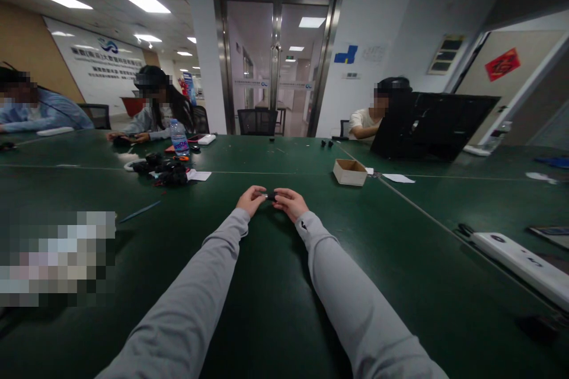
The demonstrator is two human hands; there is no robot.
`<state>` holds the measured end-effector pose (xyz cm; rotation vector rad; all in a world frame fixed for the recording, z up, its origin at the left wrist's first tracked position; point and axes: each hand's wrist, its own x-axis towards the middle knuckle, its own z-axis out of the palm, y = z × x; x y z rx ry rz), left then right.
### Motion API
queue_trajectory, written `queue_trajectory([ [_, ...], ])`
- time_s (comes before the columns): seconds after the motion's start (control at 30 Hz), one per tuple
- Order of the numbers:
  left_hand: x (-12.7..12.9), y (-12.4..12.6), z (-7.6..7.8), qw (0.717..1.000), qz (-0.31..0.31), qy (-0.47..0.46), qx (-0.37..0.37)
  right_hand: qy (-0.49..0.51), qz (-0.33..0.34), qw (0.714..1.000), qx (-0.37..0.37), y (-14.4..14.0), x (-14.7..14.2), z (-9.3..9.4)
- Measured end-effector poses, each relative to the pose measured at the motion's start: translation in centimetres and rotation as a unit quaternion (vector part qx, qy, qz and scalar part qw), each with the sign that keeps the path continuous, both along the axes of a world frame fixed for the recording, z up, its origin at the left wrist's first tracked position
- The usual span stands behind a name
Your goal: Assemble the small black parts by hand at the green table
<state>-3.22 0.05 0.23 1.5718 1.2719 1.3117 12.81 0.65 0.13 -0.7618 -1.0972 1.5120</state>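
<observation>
Main risk from here: the small black piece (271, 196) slipping. It sits between the two hands, at or just above the tabletop (262, 284), can't tell which. Very little of it shows, so the grip area looks tiny. If the left hand (251, 200) and right hand (291, 204) pull unevenly, or one lets go early, it could pop loose and skid; the green surface looks smooth, not much to stop it. Off-axis twist might also strain the silver end on its left side.

Pose: both arms reached forward, near mirror image, grey sleeves (202, 266) converging, palms turned roughly toward each other. Left fingers (256, 189) pinched narrow on the silver end, right fingers (283, 192) pinched narrow on the black body. Can't tell if the wrists rest. Open box (349, 176) and dark pile (166, 172) both well apart from the hands, little to snag
</observation>
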Motion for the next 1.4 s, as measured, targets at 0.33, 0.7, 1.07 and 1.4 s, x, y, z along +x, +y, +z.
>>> queue_trajectory([
  [0.33,0.19,-0.50,0.48,0.999,-0.027,-0.020,-0.029,0.005,0.013,1.000,-0.003,-0.17,0.02,0.26],
  [0.7,0.11,-0.24,0.02,1.000,-0.022,-0.018,0.010,0.014,0.019,1.000,0.000,-0.24,0.00,0.24],
  [1.07,0.24,-0.18,0.14,0.998,-0.041,-0.042,-0.031,0.001,0.025,1.000,-0.006,-0.21,0.06,0.36],
  [1.4,0.05,-0.14,0.01,0.998,-0.045,-0.018,-0.026,0.000,0.029,1.000,0.001,-0.11,0.08,0.14],
])
